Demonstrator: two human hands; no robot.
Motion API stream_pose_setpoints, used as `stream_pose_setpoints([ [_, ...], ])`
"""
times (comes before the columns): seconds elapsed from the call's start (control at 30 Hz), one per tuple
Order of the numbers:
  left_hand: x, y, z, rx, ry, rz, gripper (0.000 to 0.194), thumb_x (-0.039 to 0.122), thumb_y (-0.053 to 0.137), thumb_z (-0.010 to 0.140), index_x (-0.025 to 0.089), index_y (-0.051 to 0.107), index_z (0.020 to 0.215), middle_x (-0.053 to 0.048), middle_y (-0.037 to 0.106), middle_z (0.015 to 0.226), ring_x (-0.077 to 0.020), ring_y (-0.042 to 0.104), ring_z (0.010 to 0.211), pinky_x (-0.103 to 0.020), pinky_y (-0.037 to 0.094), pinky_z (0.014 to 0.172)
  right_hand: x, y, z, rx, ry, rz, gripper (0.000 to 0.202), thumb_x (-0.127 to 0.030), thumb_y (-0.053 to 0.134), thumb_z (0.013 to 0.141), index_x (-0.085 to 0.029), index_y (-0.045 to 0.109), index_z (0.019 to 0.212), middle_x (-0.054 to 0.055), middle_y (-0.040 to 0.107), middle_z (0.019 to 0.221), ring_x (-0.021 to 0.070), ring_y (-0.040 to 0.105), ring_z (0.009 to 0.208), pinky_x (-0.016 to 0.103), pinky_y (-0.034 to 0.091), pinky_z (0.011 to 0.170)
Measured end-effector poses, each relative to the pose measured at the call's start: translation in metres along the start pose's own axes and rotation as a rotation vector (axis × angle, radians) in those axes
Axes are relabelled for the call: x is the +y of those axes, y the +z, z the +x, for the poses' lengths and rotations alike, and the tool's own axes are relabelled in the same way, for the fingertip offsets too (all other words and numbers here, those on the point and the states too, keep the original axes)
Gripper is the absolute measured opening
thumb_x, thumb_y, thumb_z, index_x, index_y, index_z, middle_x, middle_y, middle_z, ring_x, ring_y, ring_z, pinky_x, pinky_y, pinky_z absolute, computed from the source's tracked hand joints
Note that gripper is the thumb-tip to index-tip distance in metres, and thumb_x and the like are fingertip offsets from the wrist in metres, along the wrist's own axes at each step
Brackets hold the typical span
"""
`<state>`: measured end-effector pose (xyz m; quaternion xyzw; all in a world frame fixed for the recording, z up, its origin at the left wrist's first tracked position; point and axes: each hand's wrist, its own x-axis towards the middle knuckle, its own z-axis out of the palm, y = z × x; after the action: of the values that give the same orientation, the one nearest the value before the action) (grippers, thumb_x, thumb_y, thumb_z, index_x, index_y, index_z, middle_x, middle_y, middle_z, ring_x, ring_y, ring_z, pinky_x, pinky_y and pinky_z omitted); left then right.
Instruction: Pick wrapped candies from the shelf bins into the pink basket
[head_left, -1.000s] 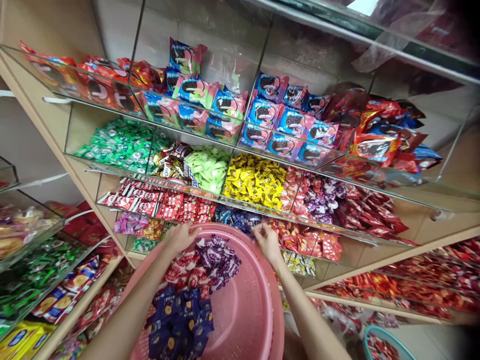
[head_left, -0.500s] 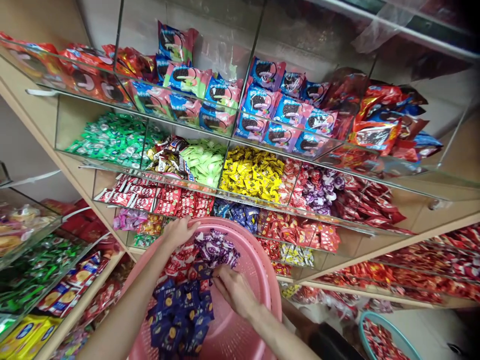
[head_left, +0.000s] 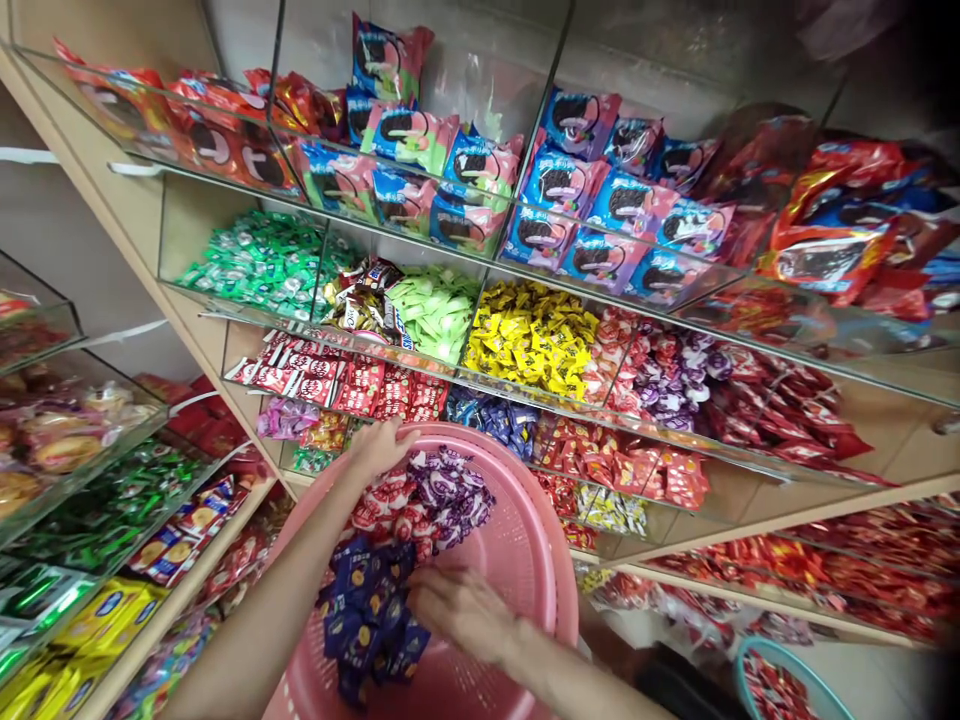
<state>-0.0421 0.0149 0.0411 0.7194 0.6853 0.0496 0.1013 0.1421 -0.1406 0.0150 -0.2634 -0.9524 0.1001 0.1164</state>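
A pink perforated plastic basket (head_left: 517, 540) is in front of me, tilted so its inside shows. My left hand (head_left: 382, 448) is closed over its far left rim. Inside the basket lie dark blue candy packets (head_left: 367, 630), red-and-white wrapped candies (head_left: 382, 505) and purple-and-white wrapped candies (head_left: 454, 495), in separate heaps. My right hand (head_left: 465, 612) is inside the basket, its fingers at the right side of the dark blue packets. Those fingers are smeared by motion, and the fingertips are partly hidden, so whether they grip a packet is unclear.
Clear-fronted shelves rise behind the basket, holding yellow candies (head_left: 532, 340), green candies (head_left: 262, 265) and cookie packs (head_left: 559, 180). More shelves with green packets (head_left: 120, 500) stand at left. At lower right, a teal basin (head_left: 817, 690) of red packets is near a dark-clothed person's limb (head_left: 682, 685).
My right hand has moved down and toward me within the basket. The dark blue packets have shifted away from the red candies, uncovering more of them. My left hand stays on the rim.
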Motion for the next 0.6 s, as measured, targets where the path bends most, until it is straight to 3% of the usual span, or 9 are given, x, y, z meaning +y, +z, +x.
stream_pose_setpoints([
  [0.13,-0.001,0.001,0.002,-0.002,-0.008,0.002,0.062,0.064,0.025,0.078,0.021,0.058,0.107,-0.014,0.068,0.094,-0.0311,0.061,0.089,-0.037,0.043,0.073,-0.013,0.004,0.000,-0.098,-0.168,-0.100,0.016,-0.021,0.038,0.091,-0.024,0.049,0.102,-0.002,0.060,0.107,0.0085,0.056,0.074,0.020,0.041,0.052],
  [0.23,-0.002,0.002,0.003,0.010,-0.005,-0.011,0.061,0.064,0.026,0.078,0.022,0.057,0.108,-0.014,0.068,0.093,-0.0314,0.061,0.088,-0.038,0.043,0.072,0.000,-0.009,0.003,-0.028,-0.170,-0.082,0.022,-0.023,0.036,0.091,-0.024,0.047,0.110,0.000,0.057,0.115,0.0097,0.057,0.082,0.019,0.043,0.056],
  [0.3,-0.003,0.003,0.003,0.020,0.001,-0.018,0.060,0.064,0.027,0.078,0.022,0.057,0.109,-0.014,0.068,0.093,-0.0314,0.062,0.087,-0.038,0.043,0.072,0.026,-0.026,0.006,0.077,0.002,-0.065,0.024,-0.022,0.033,0.091,-0.019,0.048,0.109,0.005,0.058,0.110,0.0120,0.057,0.086,0.021,0.045,0.063],
  [0.37,-0.004,0.004,0.004,0.025,0.007,-0.020,0.060,0.063,0.026,0.078,0.021,0.057,0.109,-0.014,0.068,0.094,-0.0315,0.061,0.088,-0.038,0.043,0.072,0.064,-0.045,0.008,0.169,0.347,-0.096,0.026,-0.019,0.029,0.091,-0.015,0.050,0.104,0.009,0.061,0.098,0.0133,0.059,0.082,0.023,0.046,0.067],
  [0.4,-0.005,0.005,0.004,0.025,0.010,-0.019,0.061,0.063,0.025,0.078,0.021,0.057,0.108,-0.014,0.068,0.094,-0.0316,0.061,0.088,-0.038,0.043,0.072,0.085,-0.055,0.010,0.167,0.567,-0.149,0.026,-0.019,0.028,0.092,-0.015,0.052,0.101,0.009,0.063,0.092,0.0136,0.060,0.077,0.024,0.046,0.067],
  [0.47,-0.006,0.006,0.004,0.022,0.017,-0.017,0.061,0.063,0.025,0.078,0.020,0.058,0.107,-0.015,0.068,0.094,-0.0322,0.061,0.088,-0.039,0.044,0.072,0.125,-0.070,0.012,0.037,0.959,-0.281,0.026,-0.018,0.029,0.091,-0.014,0.052,0.104,0.011,0.063,0.090,0.0163,0.062,0.076,0.026,0.046,0.065],
  [0.6,-0.008,0.009,0.005,0.028,0.026,-0.031,0.061,0.062,0.024,0.079,0.021,0.056,0.110,-0.015,0.068,0.093,-0.0317,0.062,0.087,-0.038,0.044,0.071,0.180,-0.079,0.022,-0.036,1.123,-0.332,0.027,-0.005,0.034,0.086,-0.010,0.058,0.099,0.017,0.064,0.088,0.0230,0.063,0.085,0.031,0.047,0.069],
])
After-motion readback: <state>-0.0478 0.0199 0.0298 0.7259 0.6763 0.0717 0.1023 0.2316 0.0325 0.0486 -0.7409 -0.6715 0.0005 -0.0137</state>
